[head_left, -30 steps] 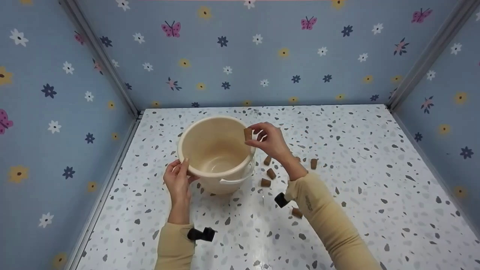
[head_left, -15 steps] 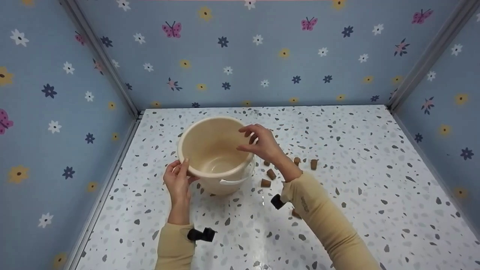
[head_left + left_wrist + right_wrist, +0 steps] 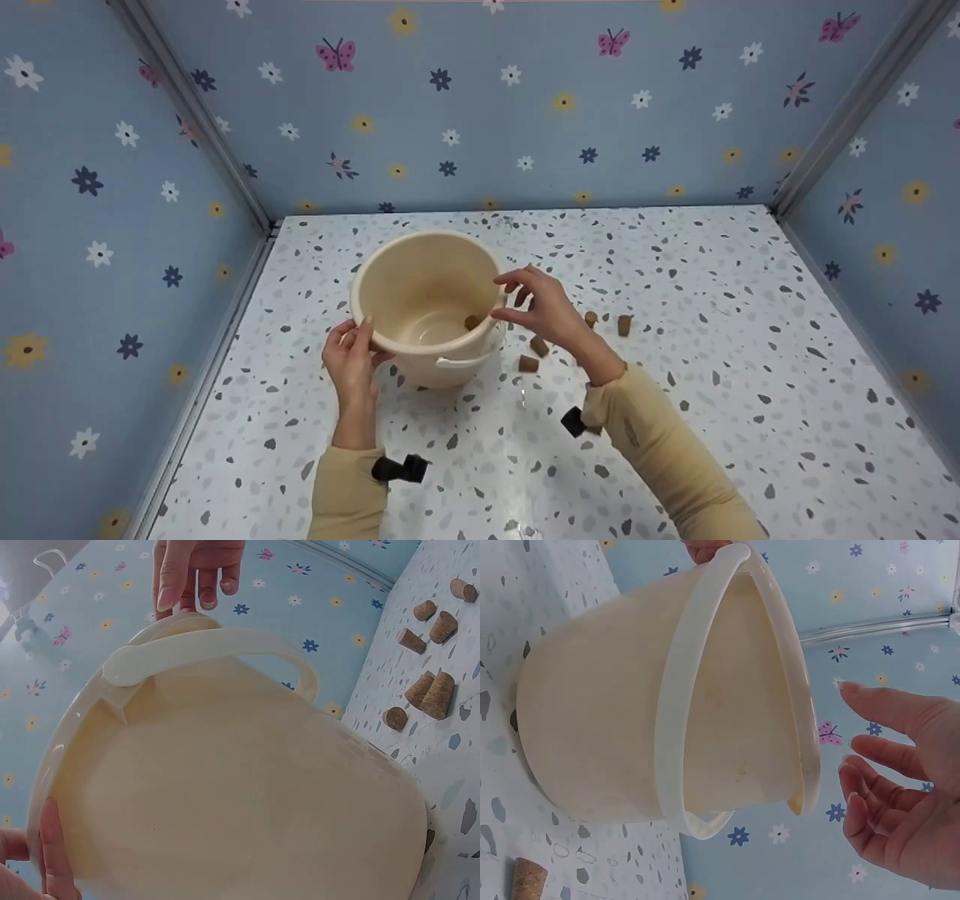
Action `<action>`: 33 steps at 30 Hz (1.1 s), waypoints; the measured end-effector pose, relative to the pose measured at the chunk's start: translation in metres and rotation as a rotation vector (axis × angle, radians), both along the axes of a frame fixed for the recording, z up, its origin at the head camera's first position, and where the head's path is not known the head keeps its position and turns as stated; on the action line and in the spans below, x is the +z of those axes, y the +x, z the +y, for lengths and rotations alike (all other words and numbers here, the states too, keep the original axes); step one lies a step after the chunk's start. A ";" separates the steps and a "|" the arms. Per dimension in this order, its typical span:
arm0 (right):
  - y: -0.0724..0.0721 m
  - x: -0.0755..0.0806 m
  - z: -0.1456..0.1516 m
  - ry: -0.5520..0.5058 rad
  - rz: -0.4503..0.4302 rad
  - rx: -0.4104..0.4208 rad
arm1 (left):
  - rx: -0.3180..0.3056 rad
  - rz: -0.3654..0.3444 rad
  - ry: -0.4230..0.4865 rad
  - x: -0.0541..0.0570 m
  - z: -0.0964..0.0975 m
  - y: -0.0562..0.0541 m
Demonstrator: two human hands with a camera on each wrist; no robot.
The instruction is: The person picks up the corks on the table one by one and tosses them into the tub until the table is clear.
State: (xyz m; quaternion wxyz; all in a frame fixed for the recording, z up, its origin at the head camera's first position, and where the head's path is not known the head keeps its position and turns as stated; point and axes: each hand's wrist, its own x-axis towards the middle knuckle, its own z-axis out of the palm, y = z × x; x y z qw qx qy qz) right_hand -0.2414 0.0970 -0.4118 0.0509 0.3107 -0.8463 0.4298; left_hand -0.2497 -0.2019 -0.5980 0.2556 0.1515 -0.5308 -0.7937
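A cream plastic bucket (image 3: pixel 431 281) stands on the speckled table, its white handle (image 3: pixel 463 361) hanging down on the near right side. My left hand (image 3: pixel 351 367) grips the rim at the near left, thumb on top and fingers outside. Inside the bucket, by the right wall, shows a brown cork stopper (image 3: pixel 472 322). My right hand (image 3: pixel 544 307) is at the right rim with fingers apart and relaxed, holding nothing. In the right wrist view, a gap shows between the fingers (image 3: pixel 889 757) and the bucket's rim (image 3: pixel 802 712).
Several tapered cork stoppers lie on the table right of the bucket, among them one cork (image 3: pixel 529 364) near its base and another cork (image 3: pixel 624 325) farther right. In the left wrist view two corks (image 3: pixel 437 696) lean together. Flower-patterned walls (image 3: pixel 510 112) enclose the table's back and sides.
A second ago my right hand pinched a cork at the bucket's right rim. It opened over the bucket and then drew back right; a cork now shows inside. My left hand stayed on the rim.
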 end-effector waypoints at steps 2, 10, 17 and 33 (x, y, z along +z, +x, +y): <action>0.002 -0.003 0.003 -0.001 0.005 -0.001 | 0.027 0.004 -0.042 -0.015 -0.003 -0.007; 0.012 -0.014 0.017 -0.021 0.011 -0.008 | 0.034 -0.025 -0.017 -0.014 -0.003 -0.008; 0.021 -0.024 0.029 -0.030 0.020 -0.027 | 0.012 -0.075 0.013 0.007 0.003 0.002; 0.035 -0.055 0.069 -0.032 -0.008 -0.115 | 0.000 -0.006 0.054 -0.015 -0.006 -0.009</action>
